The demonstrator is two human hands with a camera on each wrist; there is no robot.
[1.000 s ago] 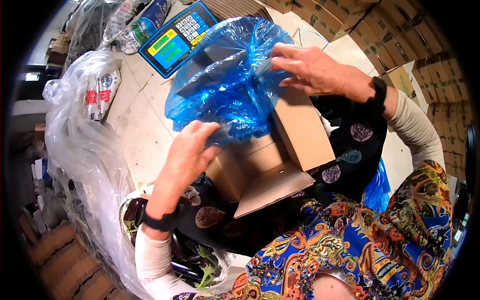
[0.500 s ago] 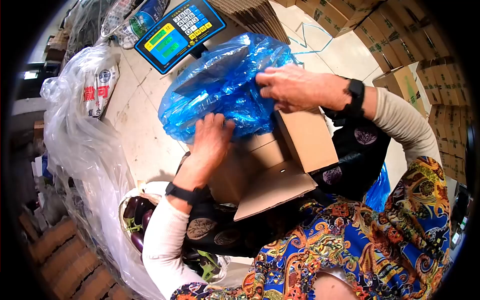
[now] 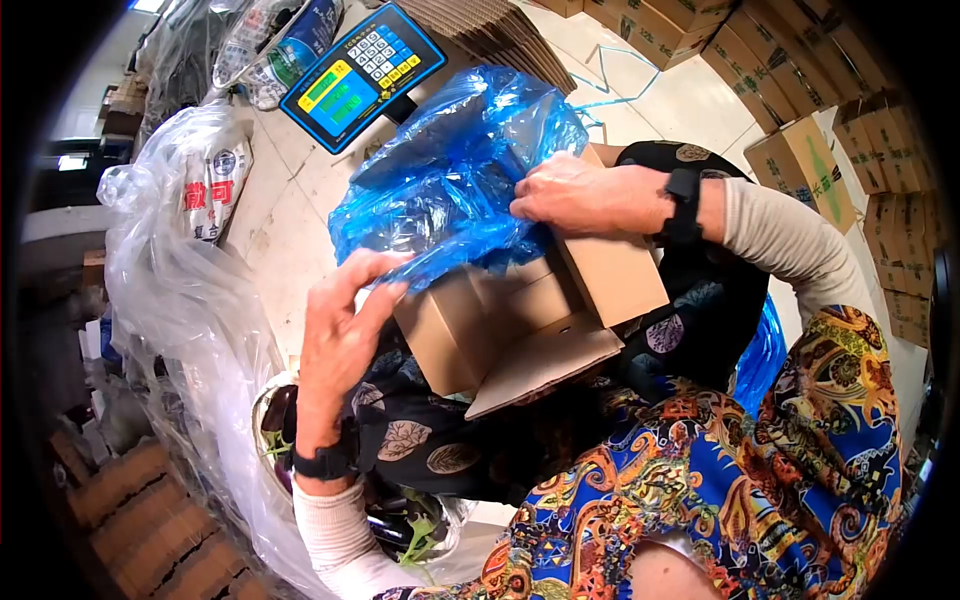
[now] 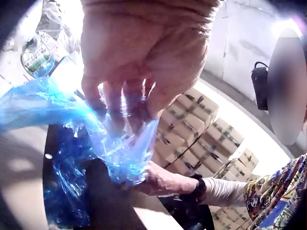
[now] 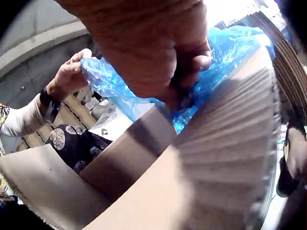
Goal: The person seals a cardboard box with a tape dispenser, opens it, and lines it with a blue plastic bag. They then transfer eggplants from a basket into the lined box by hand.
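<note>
A thin blue plastic bag (image 3: 440, 190) lies bunched over the far side of an open cardboard box (image 3: 530, 305). My left hand (image 3: 345, 315) pinches the bag's near left edge between thumb and fingers, and in the right wrist view that edge is stretched out from the left hand (image 5: 72, 72). At the box's right far corner, my right hand (image 3: 590, 195) grips the film with curled fingers. Cardboard flaps stand out from the box, one folded toward the body (image 3: 550, 365). Inside, the near part of the box shows bare cardboard.
A scale display (image 3: 365, 75) stands beyond the bag, with flattened cardboard (image 3: 480, 40) beside it. Eggplants (image 3: 400, 520) sit in a white sack at lower left. Clear plastic sheeting (image 3: 190, 330) covers the left side. Stacked cartons (image 3: 790, 80) line the right.
The left hand moved left and down, drawing the bag's edge out over the box's left side. The right hand shifted slightly down, staying on the bag. The bag's near edge now spreads between both hands.
</note>
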